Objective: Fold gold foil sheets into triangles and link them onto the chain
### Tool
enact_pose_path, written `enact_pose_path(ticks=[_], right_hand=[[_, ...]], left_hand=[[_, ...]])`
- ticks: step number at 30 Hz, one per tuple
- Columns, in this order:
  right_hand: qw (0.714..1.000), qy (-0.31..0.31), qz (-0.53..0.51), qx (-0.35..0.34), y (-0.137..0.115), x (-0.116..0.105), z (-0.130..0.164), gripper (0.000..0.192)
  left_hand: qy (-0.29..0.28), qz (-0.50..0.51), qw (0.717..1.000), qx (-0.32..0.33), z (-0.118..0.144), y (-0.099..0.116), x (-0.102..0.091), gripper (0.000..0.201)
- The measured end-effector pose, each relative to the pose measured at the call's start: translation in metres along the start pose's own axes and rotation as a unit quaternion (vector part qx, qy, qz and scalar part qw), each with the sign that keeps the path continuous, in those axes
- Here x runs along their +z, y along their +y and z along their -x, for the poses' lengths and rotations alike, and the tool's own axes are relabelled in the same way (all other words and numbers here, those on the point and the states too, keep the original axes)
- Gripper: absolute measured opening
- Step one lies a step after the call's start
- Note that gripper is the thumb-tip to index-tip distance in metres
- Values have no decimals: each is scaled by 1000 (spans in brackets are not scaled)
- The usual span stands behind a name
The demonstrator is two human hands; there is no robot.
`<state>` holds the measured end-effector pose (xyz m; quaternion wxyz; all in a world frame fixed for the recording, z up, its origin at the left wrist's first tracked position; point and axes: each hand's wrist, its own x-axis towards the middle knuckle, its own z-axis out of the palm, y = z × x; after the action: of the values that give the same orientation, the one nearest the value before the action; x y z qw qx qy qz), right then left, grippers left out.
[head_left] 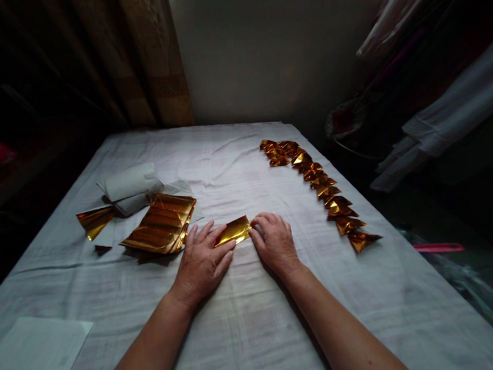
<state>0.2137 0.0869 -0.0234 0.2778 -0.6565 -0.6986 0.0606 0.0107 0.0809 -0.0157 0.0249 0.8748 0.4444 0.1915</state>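
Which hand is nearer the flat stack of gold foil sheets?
Left. The left hand lies just right of the flat stack of gold foil sheets; the right hand sits farther right, beyond the small gold foil piece.
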Motion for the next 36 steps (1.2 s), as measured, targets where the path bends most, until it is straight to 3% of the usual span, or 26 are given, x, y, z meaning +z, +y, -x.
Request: enact_pose_path(ticks=[16, 24, 36], right_hand=[[1000, -1, -2, 3, 1, 0, 0, 8], [1000, -8, -2, 6, -1, -1, 0, 6], [1000, 4, 0, -10, -1, 0, 3, 15]], left_hand=[[-1, -41, 998, 46, 11, -9, -14, 28], [-3, -69, 996, 64, 28, -20, -18, 31], [16, -36, 998, 58, 31, -10, -17, 33]])
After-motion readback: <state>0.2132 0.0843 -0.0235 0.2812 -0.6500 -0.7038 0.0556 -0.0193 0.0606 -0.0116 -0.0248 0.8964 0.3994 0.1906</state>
